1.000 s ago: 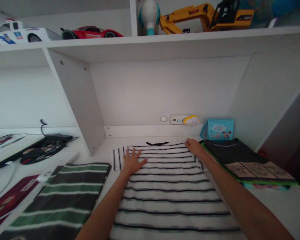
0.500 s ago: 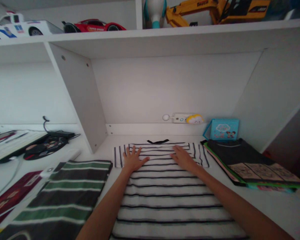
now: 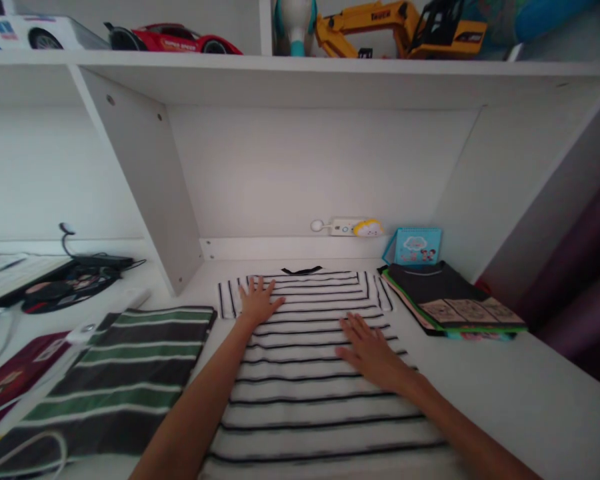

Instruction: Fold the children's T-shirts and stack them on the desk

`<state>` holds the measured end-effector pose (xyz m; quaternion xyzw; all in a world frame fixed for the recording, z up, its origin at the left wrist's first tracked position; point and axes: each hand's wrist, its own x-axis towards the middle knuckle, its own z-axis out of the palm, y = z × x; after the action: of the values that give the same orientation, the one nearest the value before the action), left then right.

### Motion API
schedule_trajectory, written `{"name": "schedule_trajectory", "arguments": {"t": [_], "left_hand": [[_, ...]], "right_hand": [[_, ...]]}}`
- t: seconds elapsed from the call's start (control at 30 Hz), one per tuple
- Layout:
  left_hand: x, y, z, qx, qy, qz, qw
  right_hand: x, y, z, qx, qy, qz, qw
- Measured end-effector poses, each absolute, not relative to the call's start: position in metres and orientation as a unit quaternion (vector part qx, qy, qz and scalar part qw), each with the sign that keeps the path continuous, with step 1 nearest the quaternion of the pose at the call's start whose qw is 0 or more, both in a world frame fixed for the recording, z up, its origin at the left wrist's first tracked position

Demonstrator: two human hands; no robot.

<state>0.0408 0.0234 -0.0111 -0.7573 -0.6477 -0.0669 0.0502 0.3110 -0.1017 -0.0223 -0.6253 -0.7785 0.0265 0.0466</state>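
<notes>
A white T-shirt with black stripes point(image 3: 300, 360) lies spread on the white desk, its dark-trimmed neck at the far side. My left hand point(image 3: 257, 303) rests flat on its upper left part, near the left sleeve, fingers spread. On the right half of the shirt, lower down, lies my right hand point(image 3: 373, 350), palm down with fingers stretched out. Neither hand grips the cloth. The shirt's near edge is out of view or blurred at the bottom.
Left of the shirt lies a green and dark striped cloth point(image 3: 145, 360), beside a maroon item point(image 3: 20, 373). Folded clothes point(image 3: 450, 300) are stacked at the right, before a blue desk calendar point(image 3: 415, 245). A power strip point(image 3: 343, 227) sits at the back; toys line the shelf point(image 3: 300, 65) above.
My right hand has slid down the shirt toward me, away from the neck. My left hand stays near the left sleeve. The whole view has shifted slightly.
</notes>
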Motion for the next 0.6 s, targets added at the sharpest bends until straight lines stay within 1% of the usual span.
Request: {"name": "schedule_trajectory", "arguments": {"t": [0.1,0.23,0.33,0.43,0.6], "left_hand": [[0.056,0.006,-0.003,-0.794,-0.603,-0.061,0.049],[0.074,-0.038,0.004,-0.840,-0.539,-0.005,-0.060],[0.067,-0.078,0.007,-0.856,-0.506,0.023,-0.098],[0.039,-0.114,0.007,-0.846,-0.525,0.023,-0.091],[-0.010,-0.158,0.008,-0.788,-0.611,0.027,-0.073]], "right_hand": [[0.296,-0.127,-0.027,-0.616,-0.784,0.050,0.061],[0.297,-0.130,-0.027,-0.621,-0.780,0.046,0.069],[0.300,-0.127,-0.026,-0.621,-0.780,0.047,0.067],[0.300,-0.128,-0.027,-0.627,-0.775,0.051,0.063],[0.306,-0.129,-0.029,-0.640,-0.765,0.047,0.056]]}}
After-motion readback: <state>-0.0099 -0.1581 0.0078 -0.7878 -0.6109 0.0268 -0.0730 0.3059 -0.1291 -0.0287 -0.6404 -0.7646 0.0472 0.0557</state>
